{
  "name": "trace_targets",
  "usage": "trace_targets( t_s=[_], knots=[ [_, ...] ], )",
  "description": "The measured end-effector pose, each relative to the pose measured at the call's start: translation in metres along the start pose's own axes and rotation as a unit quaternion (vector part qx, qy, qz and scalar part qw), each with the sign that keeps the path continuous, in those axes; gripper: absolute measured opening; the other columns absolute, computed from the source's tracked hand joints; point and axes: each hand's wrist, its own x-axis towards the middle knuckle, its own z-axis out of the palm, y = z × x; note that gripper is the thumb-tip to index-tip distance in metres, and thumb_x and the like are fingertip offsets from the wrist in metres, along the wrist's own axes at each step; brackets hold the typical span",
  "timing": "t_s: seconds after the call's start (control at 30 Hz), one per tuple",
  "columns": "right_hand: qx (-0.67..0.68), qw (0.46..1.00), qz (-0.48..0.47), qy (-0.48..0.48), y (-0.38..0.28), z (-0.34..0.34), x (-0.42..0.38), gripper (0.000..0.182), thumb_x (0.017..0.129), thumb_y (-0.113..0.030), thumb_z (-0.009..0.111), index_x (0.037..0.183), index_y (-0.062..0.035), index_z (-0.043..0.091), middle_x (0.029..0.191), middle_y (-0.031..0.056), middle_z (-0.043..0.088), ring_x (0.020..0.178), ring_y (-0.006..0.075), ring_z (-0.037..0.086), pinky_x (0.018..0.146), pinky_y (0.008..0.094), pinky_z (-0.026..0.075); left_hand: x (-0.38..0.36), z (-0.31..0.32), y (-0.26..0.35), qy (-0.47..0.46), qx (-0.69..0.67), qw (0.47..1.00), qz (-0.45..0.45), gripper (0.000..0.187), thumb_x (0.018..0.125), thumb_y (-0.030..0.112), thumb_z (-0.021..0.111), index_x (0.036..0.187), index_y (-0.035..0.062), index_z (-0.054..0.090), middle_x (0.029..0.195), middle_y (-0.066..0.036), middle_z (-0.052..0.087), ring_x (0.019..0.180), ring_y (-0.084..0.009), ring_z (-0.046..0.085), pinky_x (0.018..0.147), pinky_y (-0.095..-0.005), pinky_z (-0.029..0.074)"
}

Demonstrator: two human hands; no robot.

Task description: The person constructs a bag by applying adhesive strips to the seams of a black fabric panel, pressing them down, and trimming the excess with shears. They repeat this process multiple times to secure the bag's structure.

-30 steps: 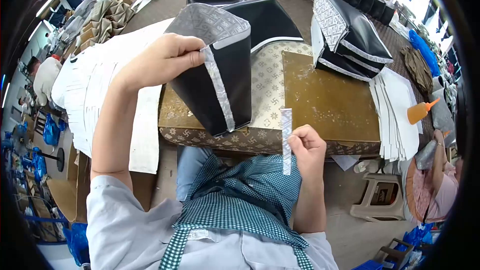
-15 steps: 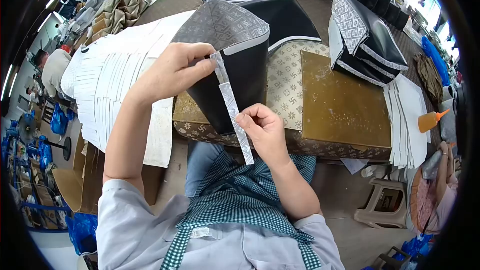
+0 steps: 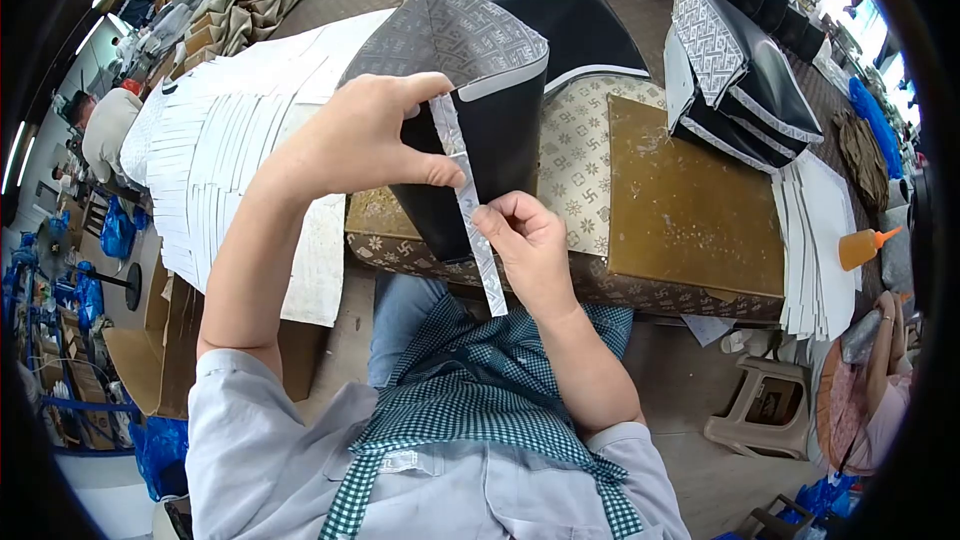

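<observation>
Apparently steadying a narrow, flat, silver-patterned strip (image 3: 484, 260) along the side of an open, glossy black, leather-like pouch (image 3: 503, 135): pinched lower down between thumb and forefinger of the right hand (image 3: 533, 252), touched near its top by the left hand's (image 3: 360, 135) thumb, spread from the forefinger at the rim, with other fingers hidden. For the pouch, a mouth-up stance at the near edge of a brown, patterned worktable (image 3: 645, 287), likely for easy reach.
</observation>
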Motion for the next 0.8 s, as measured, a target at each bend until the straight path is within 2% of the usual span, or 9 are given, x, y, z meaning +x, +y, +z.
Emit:
trace_targets(
  t_s=[0.1, 0.2, 0.27, 0.3, 0.37, 0.4, 0.5, 0.63, 0.8],
  knots=[
    [0.003, 1.000, -0.009, 0.012, 0.001, 0.001, 0.002, 0.017, 0.092, -0.014, 0.071, 0.084, -0.0002, 0.066, 0.071, -0.0030, 0.062, 0.064, 0.0010, 0.051, 0.057, 0.0183, 0.042, 0.002, 0.003, 0.009, 0.026, 0.034, 0.999, -0.013, 0.056, 0.069, 0.031, 0.083, 0.109, -0.0031, 0.065, 0.082, -0.022, 0.066, 0.079, -0.0353, 0.067, 0.072, -0.0395, 0.052],
    [-0.002, 1.000, -0.021, 0.019, 0.004, 0.001, 0.003, 0.018, 0.091, -0.015, 0.072, 0.084, 0.0009, 0.066, 0.070, -0.0024, 0.063, 0.062, 0.0012, 0.052, 0.055, 0.0186, 0.042, 0.005, 0.007, 0.004, -0.005, 0.018, 0.999, -0.028, 0.036, 0.070, 0.017, 0.081, 0.097, -0.0024, 0.067, 0.078, -0.013, 0.066, 0.069, -0.0216, 0.061, 0.066, -0.0331, 0.050],
    [0.005, 1.000, -0.014, 0.016, 0.002, 0.001, -0.001, 0.018, 0.090, -0.015, 0.073, 0.089, 0.0022, 0.067, 0.072, -0.0018, 0.064, 0.063, 0.0016, 0.053, 0.056, 0.0184, 0.044, 0.005, 0.009, 0.007, -0.001, -0.007, 0.999, -0.049, 0.028, 0.072, 0.014, 0.078, 0.092, -0.0014, 0.068, 0.074, -0.013, 0.063, 0.066, -0.0215, 0.059, 0.064, -0.0333, 0.049],
    [0.010, 1.000, -0.015, 0.023, 0.002, 0.000, -0.005, 0.018, 0.090, -0.014, 0.074, 0.090, 0.0025, 0.067, 0.072, -0.0014, 0.064, 0.064, 0.0018, 0.054, 0.056, 0.0183, 0.044, 0.005, 0.012, 0.006, 0.034, 0.005, 0.999, -0.006, 0.028, 0.072, 0.014, 0.078, 0.092, -0.0020, 0.068, 0.075, -0.013, 0.062, 0.066, -0.0214, 0.058, 0.063, -0.0331, 0.048],
    [0.018, 0.999, -0.019, 0.034, 0.003, -0.002, -0.010, 0.018, 0.090, -0.014, 0.074, 0.094, 0.0033, 0.068, 0.073, -0.0007, 0.065, 0.065, 0.0021, 0.056, 0.058, 0.0180, 0.045, 0.008, 0.007, 0.010, -0.026, 0.011, 0.998, -0.048, 0.032, 0.072, 0.017, 0.079, 0.096, -0.0025, 0.068, 0.076, -0.014, 0.062, 0.069, -0.0238, 0.058, 0.065, -0.0347, 0.048],
    [0.019, 0.999, -0.010, 0.028, 0.003, -0.005, -0.013, 0.019, 0.089, -0.012, 0.074, 0.098, 0.0030, 0.068, 0.075, 0.0000, 0.067, 0.066, 0.0023, 0.057, 0.059, 0.0180, 0.047, 0.005, 0.011, 0.008, 0.022, 0.031, 0.999, 0.003, 0.040, 0.072, 0.020, 0.080, 0.102, -0.0036, 0.067, 0.078, -0.016, 0.061, 0.074, -0.0256, 0.058, 0.068, -0.0363, 0.047],
    [-0.034, 0.999, -0.026, 0.033, 0.001, -0.011, -0.021, 0.019, 0.089, -0.013, 0.075, 0.099, 0.0023, 0.067, 0.076, 0.0001, 0.068, 0.067, 0.0022, 0.058, 0.060, 0.0183, 0.048, 0.009, 0.015, 0.004, 0.039, 0.031, 0.998, 0.029, 0.043, 0.072, 0.021, 0.081, 0.104, -0.0043, 0.067, 0.076, -0.016, 0.060, 0.072, -0.0253, 0.056, 0.066, -0.0368, 0.046],
    [-0.056, 0.997, 0.021, 0.056, 0.025, -0.019, -0.027, 0.016, 0.089, -0.011, 0.074, 0.096, 0.0019, 0.067, 0.074, -0.0009, 0.067, 0.065, 0.0016, 0.057, 0.058, 0.0178, 0.046, 0.011, 0.014, 0.002, 0.030, 0.023, 0.999, 0.014, 0.043, 0.072, 0.021, 0.081, 0.103, -0.0050, 0.066, 0.067, -0.013, 0.055, 0.062, -0.0215, 0.049, 0.058, -0.0356, 0.042],
    [-0.071, 0.996, 0.028, 0.041, 0.044, -0.019, -0.036, 0.014, 0.090, -0.010, 0.071, 0.085, 0.0023, 0.066, 0.072, -0.0017, 0.065, 0.065, 0.0021, 0.055, 0.059, 0.0191, 0.046, 0.011, 0.017, -0.005, 0.062, 0.042, 0.996, 0.056, 0.037, 0.073, 0.019, 0.079, 0.099, -0.0052, 0.065, 0.063, -0.010, 0.052, 0.057, -0.0184, 0.043, 0.054, -0.0343, 0.038]
  ],
)
